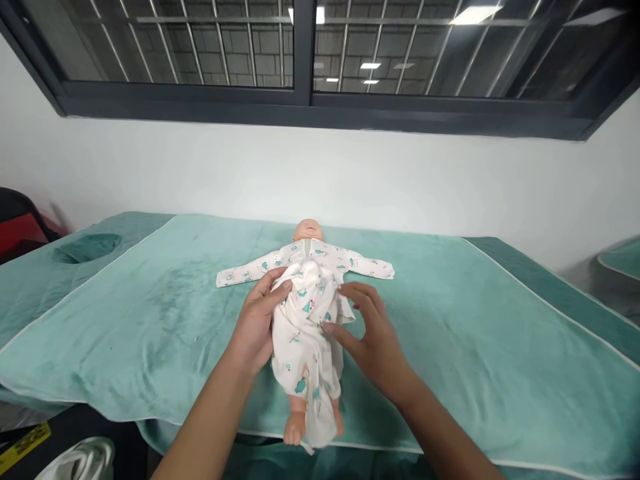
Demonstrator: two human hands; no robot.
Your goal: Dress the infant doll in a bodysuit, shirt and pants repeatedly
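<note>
A baby doll (pixel 308 230) lies on its back with its head toward the wall and bare feet (pixel 295 427) toward me. It wears a white long-sleeved baby top (pixel 325 253) with small green prints, sleeves spread to both sides. Matching white baby clothing (pixel 310 333) is bunched over its belly and legs, one end trailing past the feet. My left hand (pixel 259 320) pinches the bunched clothing at its left edge, thumb on top. At the right edge, my right hand (pixel 373 337) has thumb and fingers apart, their tips at the cloth.
A green velvety cover (pixel 450 373) with white piping spreads over the bed, with a face hole (pixel 90 247) at the left. Behind it rises a white wall (pixel 240 173) below a barred window. A red and black object (pixel 20 227) stands far left; a whitish coil (pixel 80 460) lies below.
</note>
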